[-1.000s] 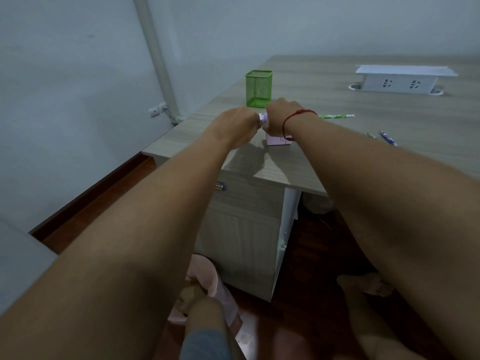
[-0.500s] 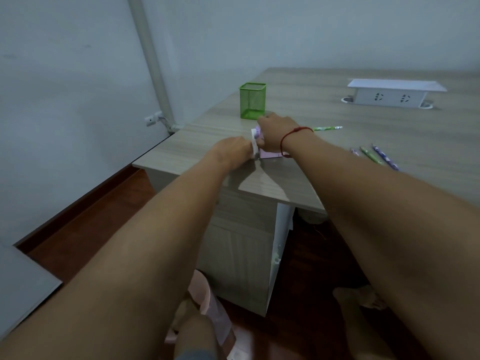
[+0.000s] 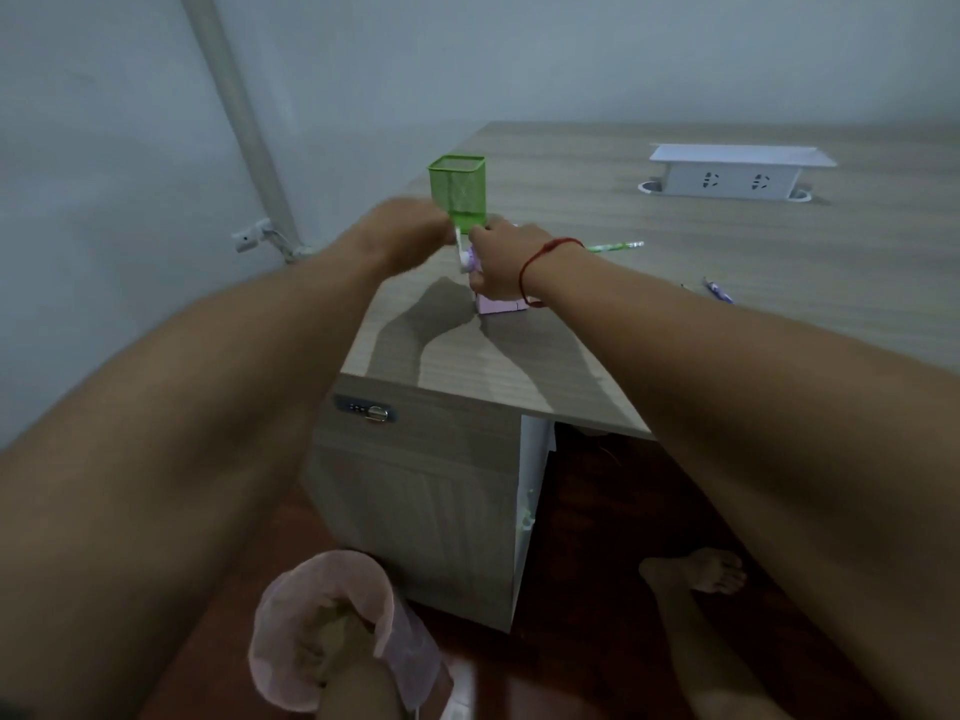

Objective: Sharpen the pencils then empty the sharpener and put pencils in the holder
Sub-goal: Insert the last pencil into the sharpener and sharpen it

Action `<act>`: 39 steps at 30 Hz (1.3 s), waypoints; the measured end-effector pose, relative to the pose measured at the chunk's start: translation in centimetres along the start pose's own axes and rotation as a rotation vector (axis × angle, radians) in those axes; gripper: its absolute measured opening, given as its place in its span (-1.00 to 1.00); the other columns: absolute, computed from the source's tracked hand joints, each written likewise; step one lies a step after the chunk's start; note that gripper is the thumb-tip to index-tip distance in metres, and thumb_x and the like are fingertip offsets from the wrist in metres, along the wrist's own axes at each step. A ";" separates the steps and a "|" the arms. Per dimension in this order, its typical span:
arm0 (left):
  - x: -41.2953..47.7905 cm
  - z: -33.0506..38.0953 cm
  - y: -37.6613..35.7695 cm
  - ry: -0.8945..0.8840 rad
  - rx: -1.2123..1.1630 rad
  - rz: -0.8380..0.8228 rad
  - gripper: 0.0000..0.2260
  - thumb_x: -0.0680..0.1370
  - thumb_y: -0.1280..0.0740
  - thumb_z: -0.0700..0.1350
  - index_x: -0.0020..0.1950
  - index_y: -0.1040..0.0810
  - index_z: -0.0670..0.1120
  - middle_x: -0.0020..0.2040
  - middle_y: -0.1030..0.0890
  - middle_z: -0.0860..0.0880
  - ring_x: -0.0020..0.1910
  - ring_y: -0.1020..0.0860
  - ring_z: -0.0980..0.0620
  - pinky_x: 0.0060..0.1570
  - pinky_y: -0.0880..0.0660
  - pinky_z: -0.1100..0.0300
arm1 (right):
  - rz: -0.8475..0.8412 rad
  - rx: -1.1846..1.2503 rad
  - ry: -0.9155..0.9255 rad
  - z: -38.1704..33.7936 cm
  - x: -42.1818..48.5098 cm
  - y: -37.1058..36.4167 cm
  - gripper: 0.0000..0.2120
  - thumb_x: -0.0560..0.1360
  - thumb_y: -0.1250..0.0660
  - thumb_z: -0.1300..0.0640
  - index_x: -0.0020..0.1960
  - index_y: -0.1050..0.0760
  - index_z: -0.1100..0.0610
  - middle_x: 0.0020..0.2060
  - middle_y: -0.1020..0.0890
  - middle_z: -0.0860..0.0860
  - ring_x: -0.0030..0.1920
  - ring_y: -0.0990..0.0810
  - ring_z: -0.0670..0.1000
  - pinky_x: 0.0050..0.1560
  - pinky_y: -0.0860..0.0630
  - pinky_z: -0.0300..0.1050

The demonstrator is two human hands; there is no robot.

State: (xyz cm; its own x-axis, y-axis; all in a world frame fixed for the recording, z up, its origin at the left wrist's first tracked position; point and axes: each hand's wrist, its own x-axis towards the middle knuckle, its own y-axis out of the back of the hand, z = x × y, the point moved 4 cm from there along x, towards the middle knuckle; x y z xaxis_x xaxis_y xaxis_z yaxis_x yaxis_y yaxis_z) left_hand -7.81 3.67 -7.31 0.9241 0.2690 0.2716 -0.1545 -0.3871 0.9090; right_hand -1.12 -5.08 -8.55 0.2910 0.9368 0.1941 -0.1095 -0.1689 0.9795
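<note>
A pink crank sharpener (image 3: 498,304) stands on the wooden desk (image 3: 675,304) near its left corner. My right hand (image 3: 501,265), with a red thread at the wrist, grips the sharpener's top and hides most of it. My left hand (image 3: 405,233) holds the white crank handle (image 3: 459,249) on the sharpener's left side, blurred by motion. A green pencil (image 3: 613,246) sticks out to the right behind my right wrist. The green mesh holder (image 3: 458,189) stands just behind both hands. More pencils (image 3: 719,292) lie on the desk to the right.
A white socket box (image 3: 732,174) sits at the back right of the desk. Below the desk corner is a locked drawer cabinet (image 3: 415,501). A pink-lined bin (image 3: 332,626) stands on the floor by my knee. My bare foot (image 3: 706,571) rests on the dark red floor.
My left hand has swung from low beside the sharpener up to the level of the holder, carrying the crank handle round. My right hand stays on the sharpener. The camera shifted slightly.
</note>
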 end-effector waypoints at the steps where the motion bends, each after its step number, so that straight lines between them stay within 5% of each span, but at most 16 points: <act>1: 0.4 -0.1 0.4 -0.012 0.010 0.038 -0.80 0.59 -0.19 -0.16 0.06 -0.59 -0.16 0.04 -0.60 -0.26 0.02 -0.58 -0.26 -0.12 -0.47 0.01 | 0.000 0.004 -0.021 0.2 -0.1 0.1 -0.63 0.58 -0.19 0.06 0.34 -0.37 0.18 0.29 -0.47 0.19 0.24 -0.51 0.21 0.15 -0.44 -0.01; 10: -3.1 2.4 1.0 0.027 -0.140 0.208 -0.82 0.59 -0.19 -0.23 0.08 -0.55 -0.23 -0.05 -0.59 -0.32 -0.07 -0.57 -0.33 -0.18 -0.44 -0.05 | 0.002 -0.048 -0.092 0.2 0.1 0.9 -0.65 0.60 -0.14 0.03 0.27 -0.46 0.20 0.22 -0.53 0.23 0.19 -0.55 0.23 0.09 -0.48 0.00; 18: -5.9 4.3 -4.1 0.175 -0.165 -0.181 -0.76 0.60 -0.19 -0.16 0.16 -0.56 -0.23 0.11 -0.58 -0.25 0.08 -0.56 -0.22 0.07 -0.46 0.02 | -0.013 0.008 -0.037 -1.0 -0.4 -0.5 -0.66 0.56 -0.19 0.01 0.20 -0.46 0.22 0.18 -0.53 0.24 0.12 -0.56 0.25 0.05 -0.48 0.01; 23: -3.4 2.0 -4.2 0.164 -0.098 -0.270 -0.71 0.61 -0.17 -0.04 0.18 -0.55 -0.18 0.12 -0.56 -0.24 0.08 -0.55 -0.21 -0.03 -0.42 0.05 | -0.005 0.024 -0.007 -1.0 0.1 -0.4 -0.65 0.55 -0.22 0.03 0.22 -0.48 0.23 0.19 -0.54 0.21 0.12 -0.57 0.22 0.01 -0.46 -0.03; 33: 0.1 0.0 -0.2 0.063 -0.043 0.113 -0.80 0.59 -0.18 -0.20 0.07 -0.58 -0.18 0.01 -0.60 -0.31 0.01 -0.57 -0.32 -0.12 -0.47 -0.05 | 0.008 -0.009 -0.032 0.4 0.3 0.2 -0.62 0.58 -0.20 0.06 0.34 -0.38 0.19 0.28 -0.48 0.19 0.22 -0.52 0.21 0.15 -0.45 0.00; 39: -2.0 0.7 -0.7 0.126 -0.124 0.223 -0.82 0.59 -0.17 -0.21 0.06 -0.55 -0.19 -0.04 -0.61 -0.30 -0.05 -0.58 -0.30 -0.16 -0.47 -0.04 | -0.024 -0.057 -0.027 0.0 0.5 0.1 -0.64 0.58 -0.18 -0.01 0.24 -0.46 0.20 0.20 -0.53 0.22 0.15 -0.55 0.22 0.08 -0.46 -0.01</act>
State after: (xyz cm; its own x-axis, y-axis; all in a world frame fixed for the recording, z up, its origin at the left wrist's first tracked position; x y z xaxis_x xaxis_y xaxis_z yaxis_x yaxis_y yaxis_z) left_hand -9.30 2.79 -8.67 0.8131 0.2998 0.4990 -0.3974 -0.3406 0.8521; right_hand -0.97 -4.66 -8.38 0.3192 0.9318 0.1728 -0.1557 -0.1283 0.9794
